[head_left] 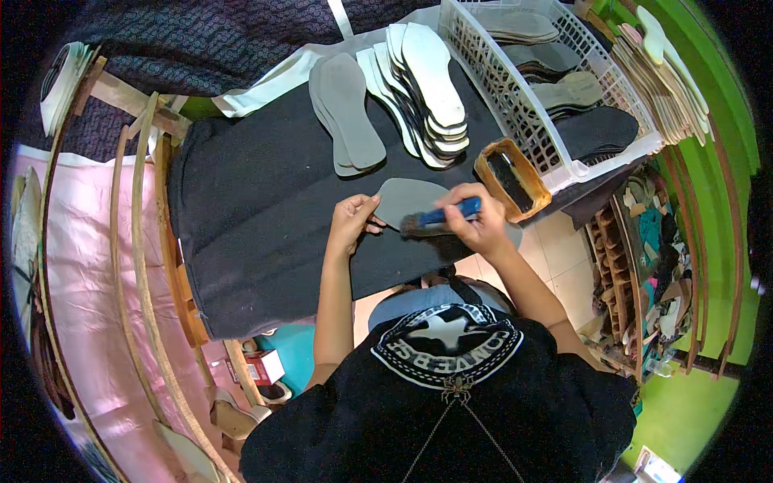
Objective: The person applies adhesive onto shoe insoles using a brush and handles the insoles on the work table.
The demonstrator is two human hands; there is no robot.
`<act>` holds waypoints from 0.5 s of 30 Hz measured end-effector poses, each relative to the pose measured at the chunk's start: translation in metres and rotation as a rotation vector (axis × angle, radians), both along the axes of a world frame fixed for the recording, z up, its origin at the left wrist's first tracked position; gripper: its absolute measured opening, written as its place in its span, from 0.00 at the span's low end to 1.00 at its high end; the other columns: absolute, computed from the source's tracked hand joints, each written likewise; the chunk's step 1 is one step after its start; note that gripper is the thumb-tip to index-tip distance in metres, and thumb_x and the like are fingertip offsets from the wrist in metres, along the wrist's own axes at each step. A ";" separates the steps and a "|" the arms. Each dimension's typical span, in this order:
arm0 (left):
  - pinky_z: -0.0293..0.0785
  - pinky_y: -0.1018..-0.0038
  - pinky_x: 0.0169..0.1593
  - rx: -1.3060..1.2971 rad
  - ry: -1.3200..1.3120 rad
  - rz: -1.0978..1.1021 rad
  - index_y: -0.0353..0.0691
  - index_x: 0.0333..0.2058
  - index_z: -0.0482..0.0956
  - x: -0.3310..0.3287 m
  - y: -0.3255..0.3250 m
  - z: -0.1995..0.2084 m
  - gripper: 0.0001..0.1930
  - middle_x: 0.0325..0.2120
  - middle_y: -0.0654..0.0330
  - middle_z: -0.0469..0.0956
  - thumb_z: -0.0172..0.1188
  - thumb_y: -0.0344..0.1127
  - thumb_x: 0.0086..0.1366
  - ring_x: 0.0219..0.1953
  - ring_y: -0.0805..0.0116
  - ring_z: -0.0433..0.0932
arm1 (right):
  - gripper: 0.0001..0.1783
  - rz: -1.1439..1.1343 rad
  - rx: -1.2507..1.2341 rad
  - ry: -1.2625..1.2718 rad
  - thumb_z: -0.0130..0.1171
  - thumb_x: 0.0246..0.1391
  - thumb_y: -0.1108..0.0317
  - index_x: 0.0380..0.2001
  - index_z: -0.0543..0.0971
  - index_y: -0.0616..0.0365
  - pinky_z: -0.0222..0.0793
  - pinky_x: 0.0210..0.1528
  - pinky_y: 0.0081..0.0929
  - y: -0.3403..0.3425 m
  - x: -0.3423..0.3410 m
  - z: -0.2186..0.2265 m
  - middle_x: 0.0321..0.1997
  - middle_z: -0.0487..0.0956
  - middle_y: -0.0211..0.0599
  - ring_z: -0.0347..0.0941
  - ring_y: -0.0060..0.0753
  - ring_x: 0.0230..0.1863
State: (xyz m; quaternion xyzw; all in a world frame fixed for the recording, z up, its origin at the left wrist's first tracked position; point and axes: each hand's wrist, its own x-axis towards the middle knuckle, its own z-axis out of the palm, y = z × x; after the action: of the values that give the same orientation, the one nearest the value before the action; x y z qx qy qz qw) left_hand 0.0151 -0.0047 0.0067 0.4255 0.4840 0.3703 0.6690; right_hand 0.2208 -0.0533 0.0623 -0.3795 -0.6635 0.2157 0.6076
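A grey shoe insole (403, 196) lies across the near edge of the black-covered table, its far right part passing behind my right hand. My left hand (352, 222) pinches the insole's left end between thumb and fingers. In my right hand (481, 225) is a brush with a blue handle (460, 212); its dark bristles press on the middle of the insole. Just beyond the right hand stands a brownish-yellow open box (535, 193) with dark contents.
Grey insoles (345, 113) and a stack of white ones (435, 76) lie farther back on the table. A white plastic basket (576, 171) holding insoles stands at the back right. Beige insoles (664, 88) are piled behind it. A wooden rack (616, 274) stands at the right.
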 end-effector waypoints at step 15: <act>0.67 0.86 0.17 0.009 -0.029 0.003 0.35 0.21 0.70 0.000 0.000 -0.001 0.11 0.17 0.60 0.72 0.53 0.37 0.54 0.16 0.76 0.71 | 0.08 -0.016 -0.023 -0.020 0.56 0.39 0.73 0.23 0.68 0.61 0.66 0.25 0.19 0.004 0.003 -0.005 0.22 0.73 0.36 0.71 0.27 0.22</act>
State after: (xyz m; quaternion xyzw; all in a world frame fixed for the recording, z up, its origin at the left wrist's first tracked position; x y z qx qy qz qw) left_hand 0.0148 -0.0044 0.0053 0.4223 0.4733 0.3797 0.6735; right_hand 0.2243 -0.0493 0.0576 -0.3940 -0.6640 0.2144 0.5982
